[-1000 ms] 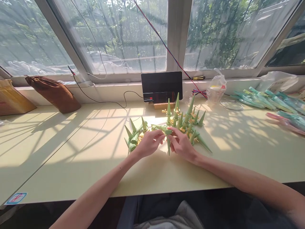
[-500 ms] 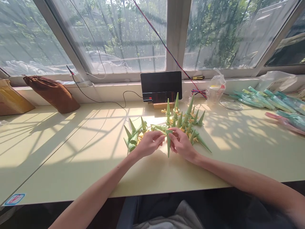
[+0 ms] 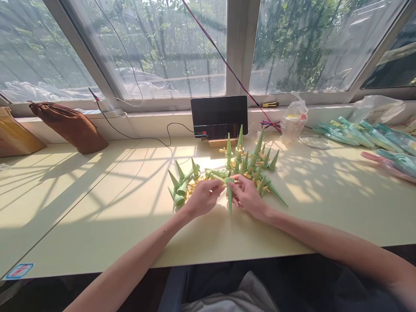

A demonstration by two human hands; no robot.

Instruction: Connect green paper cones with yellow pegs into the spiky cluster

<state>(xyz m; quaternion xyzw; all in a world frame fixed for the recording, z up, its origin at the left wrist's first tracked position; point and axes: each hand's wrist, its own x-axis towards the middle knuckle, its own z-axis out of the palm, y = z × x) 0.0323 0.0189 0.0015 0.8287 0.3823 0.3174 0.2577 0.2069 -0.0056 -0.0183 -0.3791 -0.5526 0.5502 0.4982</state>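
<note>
Two hands at work, left hand (image 3: 203,198) and right hand (image 3: 249,197), held close together, near mid-view, over the counter (image 3: 201,245). Left forearm (image 3: 136,260) slants up and inward from the lower left; right forearm (image 3: 320,236) enters from the lower right at a flatter angle. Palms face roughly inward.

Right hand: closed in a pinch, thumb and fingers on a green spike (image 3: 230,200) near its wide end. Spike is between the hands, wide end away from the person, point toward the person. Whether the point touches the counter: cannot tell.

Left hand: fingers curled, thumb and forefinger tips close together beside the spike's wide end. Something thin and pale yellow appears at these tips; too small to identify. Cannot tell whether the left hand grips it.

Hidden: right fingertips behind the spike. Left group of green cones (image 3: 177,184) and yellow pegs (image 3: 194,186) lies just beyond the left hand, partly covered by it. Right group of green cones (image 3: 256,158), many upright, overlaps too much for a sure count. Phone (image 3: 224,131) covers the lower part of a dark tablet (image 3: 219,110).

Cut off: both forearms at the picture edges; wrapped green packets (image 3: 362,134) at the right edge.
</note>
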